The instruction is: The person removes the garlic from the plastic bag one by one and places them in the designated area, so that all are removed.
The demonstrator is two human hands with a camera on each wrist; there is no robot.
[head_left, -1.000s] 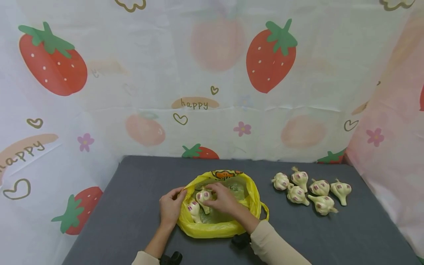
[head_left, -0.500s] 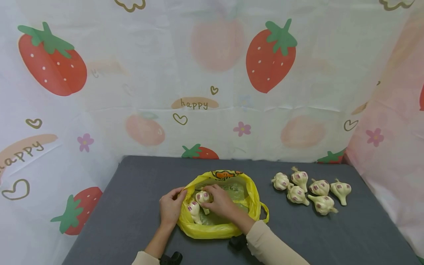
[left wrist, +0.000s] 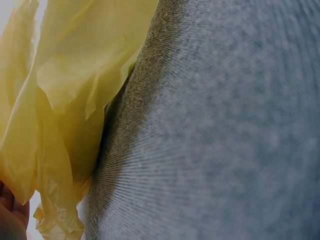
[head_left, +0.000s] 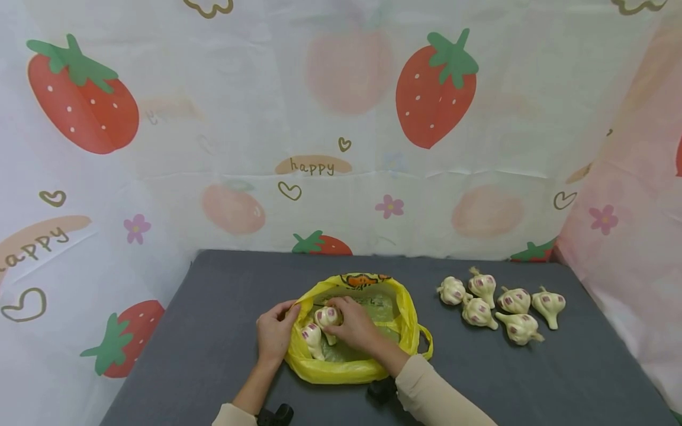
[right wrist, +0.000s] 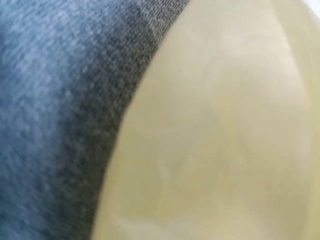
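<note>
A yellow plastic bag [head_left: 341, 374] stands with its mouth spread wide in the head view. At its left rim, my left hand [head_left: 273, 334] pinches the plastic between thumb and fingers. My right hand [head_left: 356, 326] reaches down into the bag and holds a garlic bulb [head_left: 325, 317] by its side. Beside that one, a second garlic bulb [head_left: 312, 338] lies against the bag's left inner wall. Yellow plastic [left wrist: 75, 100] and a bit of the left fingers [left wrist: 14, 216] show in the left wrist view. The bag's outside [right wrist: 210, 125] fills much of the right wrist view, hiding the right hand.
Several garlic bulbs [head_left: 519, 329] lie in a loose group right of the bag on the dark grey tabletop [head_left: 224, 290]. A handle loop [head_left: 427, 342] sticks out from the bag's right side. A strawberry-print curtain [head_left: 341, 201] hangs behind and along both sides.
My right hand and the garlic bulb in it have shifted slightly down and left inside the bag, then stayed nearly still. The left hand keeps its place on the rim.
</note>
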